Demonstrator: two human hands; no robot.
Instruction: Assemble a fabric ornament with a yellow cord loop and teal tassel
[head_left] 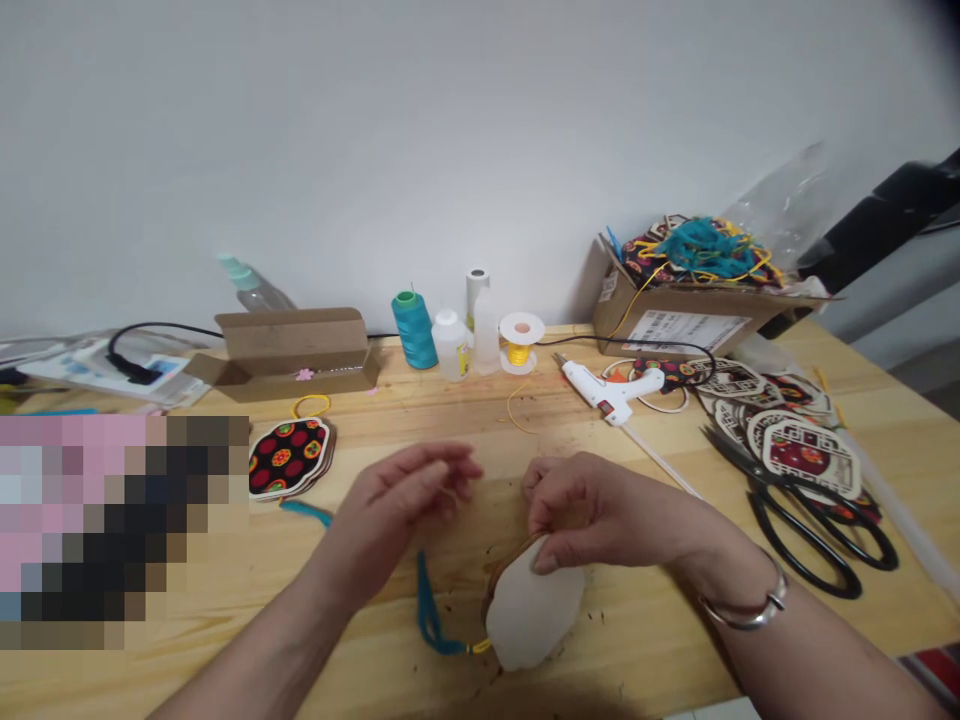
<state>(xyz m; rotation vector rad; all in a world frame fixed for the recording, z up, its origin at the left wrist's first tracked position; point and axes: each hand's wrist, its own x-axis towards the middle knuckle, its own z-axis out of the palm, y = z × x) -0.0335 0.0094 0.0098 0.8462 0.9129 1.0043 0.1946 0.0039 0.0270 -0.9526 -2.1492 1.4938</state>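
Note:
My right hand (592, 510) pinches the upper edge of a white, scallop-edged flat ornament (536, 610) between thumb and fingers. A brown edge shows along the ornament's left side, and a blue tassel (429, 615) on a yellow cord trails from its lower left. To the left, my left hand (405, 505) hovers with its fingers loosely stretched toward the right hand, apart from the ornament. I see nothing held in it. Beyond my left wrist lies a stack of black, red-dotted ornaments (292, 458), with another blue tassel (306, 513) below it.
Black scissors (806, 520) and patterned cut-outs (806, 455) lie at the right. A white glue gun (611, 390) rests farther back. Along the wall stand blue thread (415, 332), plastic bottles (451, 345), a yellow cord spool (520, 345), an open narrow box (300, 355) and a full carton (675, 325).

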